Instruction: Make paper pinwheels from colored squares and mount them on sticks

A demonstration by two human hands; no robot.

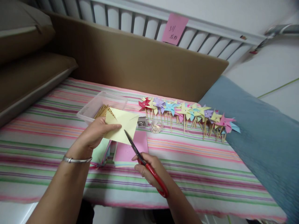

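A yellow paper square [122, 123] with slits cut in from its corners is pinched in my left hand [99, 130], thumb on top. My right hand [150, 169] grips red-handled scissors [153, 174], their dark blades at the paper's lower corner. Beneath the yellow square lies a stack of pink paper squares [139, 147] with other colours under it. Just left of that is a green-topped paper stack [101, 151], partly hidden by my left hand. Behind my hands stands a clear plastic box [86, 112] holding thin wooden sticks [102, 111].
A row of finished paper pinwheels [184, 110] on sticks lies to the back right. A small box of metal pins [142, 122] and a round clear container [156, 126] sit near the middle. A cardboard panel [140, 62] stands behind the striped cloth [198, 168].
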